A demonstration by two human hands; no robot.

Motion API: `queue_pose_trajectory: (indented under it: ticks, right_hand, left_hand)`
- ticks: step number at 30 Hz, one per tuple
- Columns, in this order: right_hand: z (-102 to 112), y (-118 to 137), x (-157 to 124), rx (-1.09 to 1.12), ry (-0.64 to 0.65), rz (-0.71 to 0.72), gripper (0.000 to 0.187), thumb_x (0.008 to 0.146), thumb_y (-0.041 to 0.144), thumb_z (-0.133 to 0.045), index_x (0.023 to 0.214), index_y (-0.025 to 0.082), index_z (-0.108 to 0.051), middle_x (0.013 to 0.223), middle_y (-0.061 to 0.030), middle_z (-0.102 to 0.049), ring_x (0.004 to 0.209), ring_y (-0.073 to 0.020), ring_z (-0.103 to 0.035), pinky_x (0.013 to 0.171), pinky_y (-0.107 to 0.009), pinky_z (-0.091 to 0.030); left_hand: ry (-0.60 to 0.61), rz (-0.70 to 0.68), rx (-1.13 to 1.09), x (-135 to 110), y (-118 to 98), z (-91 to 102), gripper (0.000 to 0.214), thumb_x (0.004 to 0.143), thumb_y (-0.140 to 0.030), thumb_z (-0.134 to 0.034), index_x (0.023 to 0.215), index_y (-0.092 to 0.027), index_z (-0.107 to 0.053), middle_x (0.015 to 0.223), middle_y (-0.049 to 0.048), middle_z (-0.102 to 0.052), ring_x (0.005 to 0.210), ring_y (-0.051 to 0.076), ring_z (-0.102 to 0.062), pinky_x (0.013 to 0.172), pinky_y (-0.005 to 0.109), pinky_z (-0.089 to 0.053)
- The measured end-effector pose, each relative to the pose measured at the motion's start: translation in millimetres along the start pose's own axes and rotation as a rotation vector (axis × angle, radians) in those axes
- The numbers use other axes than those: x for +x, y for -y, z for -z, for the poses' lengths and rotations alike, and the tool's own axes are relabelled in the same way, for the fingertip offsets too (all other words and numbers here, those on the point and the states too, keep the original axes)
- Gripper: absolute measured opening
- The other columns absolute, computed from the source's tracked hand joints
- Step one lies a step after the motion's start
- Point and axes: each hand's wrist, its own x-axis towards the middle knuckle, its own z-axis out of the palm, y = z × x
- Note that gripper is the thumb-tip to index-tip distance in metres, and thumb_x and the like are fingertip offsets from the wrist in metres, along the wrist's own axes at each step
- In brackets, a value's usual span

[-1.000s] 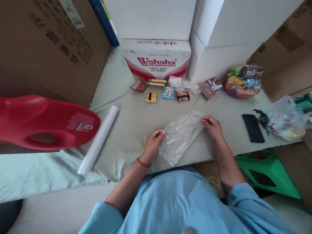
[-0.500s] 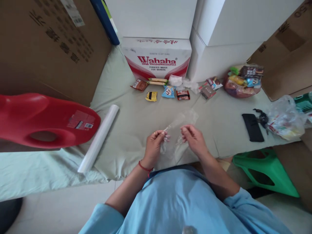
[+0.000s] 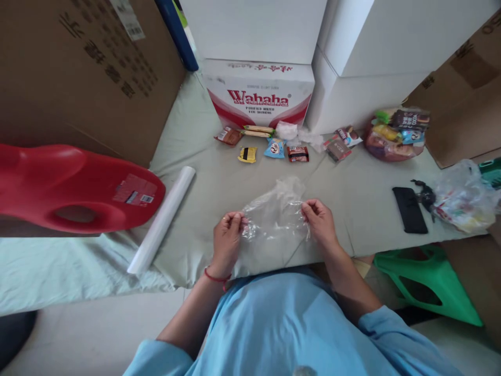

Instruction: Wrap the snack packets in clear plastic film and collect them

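Note:
A clear, crinkled plastic bag (image 3: pixel 274 211) is stretched between my two hands, low over the cloth near the table's front edge. My left hand (image 3: pixel 227 235) pinches its left side between thumb and fingers. At the opposite side, my right hand (image 3: pixel 319 219) grips the plastic the same way. Beyond the bag lie wrapped snacks: a yellow packet (image 3: pixel 247 154), a blue and white packet (image 3: pixel 274 148), a red-brown packet (image 3: pixel 298 153) and a brown packet (image 3: pixel 228 136). Wrapped biscuit sticks (image 3: pixel 258 130) rest behind them.
To the left, a white roll (image 3: pixel 161 219) lies beside a red plastic jug (image 3: pixel 86 188). A Wahaha carton (image 3: pixel 260 99) stands behind the snacks. On the right are a filled snack bowl (image 3: pixel 385 149), a black phone (image 3: pixel 409 210) and a plastic bag of items (image 3: pixel 464 196). A green stool (image 3: pixel 430 282) stands below.
My hands have moved apart, mainly the left one leftward, spreading the plastic bag wider between them. The view has shifted slightly.

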Motion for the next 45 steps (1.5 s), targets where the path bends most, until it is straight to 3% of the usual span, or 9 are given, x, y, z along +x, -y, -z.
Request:
queue_pose_trajectory:
  ticks: [6, 10, 14, 17, 26, 29, 35, 41, 45]
  right_hand:
    - [24.2, -14.8, 8.0, -0.175, -0.024, -0.001, 0.035, 0.083, 0.058, -0.067, 0.083, 0.023, -0.061, 0.064, 0.0033, -0.057, 0.054, -0.0140, -0.047, 0.051, -0.027, -0.038]
    - [31.0, -21.1, 9.9, -0.359, 0.040, 0.051, 0.030, 0.086, 0.052, -0.064, 0.084, 0.023, -0.063, 0.066, 0.0021, -0.059, 0.059, -0.0151, -0.052, 0.055, -0.027, -0.040]
    - [34.1, -14.6, 13.4, -0.435, 0.115, 0.067, 0.027, 0.087, 0.049, -0.061, 0.085, 0.023, -0.065, 0.065, 0.0017, -0.061, 0.059, -0.0157, -0.054, 0.056, -0.027, -0.041]
    - [40.3, -11.1, 16.1, -0.468, 0.111, 0.059, 0.028, 0.087, 0.050, -0.061, 0.086, 0.022, -0.065, 0.064, 0.0016, -0.061, 0.059, -0.0162, -0.054, 0.055, -0.027, -0.041]
    - [89.0, 0.1, 15.6, -0.832, -0.146, 0.188, 0.028, 0.089, 0.047, -0.056, 0.089, 0.022, -0.069, 0.079, -0.0061, -0.072, 0.072, -0.0224, -0.063, 0.070, -0.036, -0.049]
    - [65.5, 27.8, 13.1, -0.844, -0.226, 0.414, 0.028, 0.099, 0.043, -0.052, 0.102, 0.022, -0.071, 0.095, -0.0100, -0.074, 0.086, -0.0249, -0.067, 0.082, -0.041, -0.052]
    - [5.9, 29.5, 35.0, -0.999, 0.459, 0.639, 0.035, 0.100, 0.031, -0.058, 0.133, 0.024, -0.069, 0.149, -0.0126, -0.060, 0.141, -0.0317, -0.050, 0.116, -0.052, -0.044]
    - [-5.4, 34.6, 97.7, -1.144, 0.417, 0.550, 0.030, 0.104, 0.032, -0.050, 0.119, 0.021, -0.075, 0.116, -0.0146, -0.073, 0.117, -0.0327, -0.061, 0.104, -0.051, -0.050]
    - [-52.0, 55.2, 151.5, -1.255, 0.272, 0.624, 0.046, 0.098, 0.027, -0.063, 0.143, 0.017, -0.061, 0.143, -0.0197, -0.059, 0.134, -0.0398, -0.048, 0.109, -0.055, -0.043]
  left_hand:
    - [-0.149, -0.077, 0.417, 1.6, 5.4, 49.3, 0.032, 0.085, -0.049, -0.065, 0.096, -0.019, -0.067, 0.081, 0.0033, -0.069, 0.069, 0.019, -0.063, 0.069, 0.032, -0.052]
    - [-0.208, -0.530, 0.877, -7.1, 0.1, 55.2, 0.032, 0.081, -0.030, -0.064, 0.111, -0.019, -0.071, 0.113, 0.0144, -0.071, 0.111, 0.032, -0.066, 0.097, 0.049, -0.053]
    - [0.263, -0.891, 1.065, 0.9, -20.9, 35.6, 0.032, 0.087, -0.012, -0.051, 0.101, -0.026, -0.076, 0.117, 0.0084, -0.076, 0.133, 0.029, -0.060, 0.118, 0.053, -0.038]
    - [0.493, -0.856, 1.149, 19.6, -29.1, 12.9, 0.041, 0.096, -0.016, -0.044, 0.122, -0.025, -0.074, 0.138, 0.0091, -0.072, 0.142, 0.027, -0.055, 0.123, 0.053, -0.032]
    - [0.503, -0.685, 1.379, 27.4, 11.9, 12.4, 0.083, 0.098, -0.059, -0.054, 0.166, -0.018, -0.032, 0.174, 0.0193, -0.024, 0.162, 0.036, -0.025, 0.129, 0.064, -0.008]
    - [0.490, -0.689, 1.397, 16.3, 15.8, 14.4, 0.089, 0.093, -0.066, -0.059, 0.166, -0.021, -0.034, 0.176, 0.0203, -0.018, 0.162, 0.038, -0.021, 0.129, 0.066, 0.000]
    - [0.528, -0.689, 1.360, 14.2, 13.8, 16.7, 0.091, 0.094, -0.071, -0.056, 0.167, -0.023, -0.032, 0.175, 0.0198, -0.019, 0.163, 0.039, -0.020, 0.128, 0.069, 0.001]
    - [0.472, -0.679, 1.291, 13.8, 18.0, 17.9, 0.064, 0.107, -0.044, -0.039, 0.167, -0.023, -0.030, 0.173, 0.0139, -0.031, 0.160, 0.031, -0.030, 0.131, 0.063, -0.007]
    - [0.425, -0.654, 1.322, 7.0, 17.8, 10.4, 0.066, 0.104, -0.045, -0.047, 0.165, -0.021, -0.036, 0.173, 0.0142, -0.028, 0.161, 0.033, -0.030, 0.131, 0.063, -0.006]
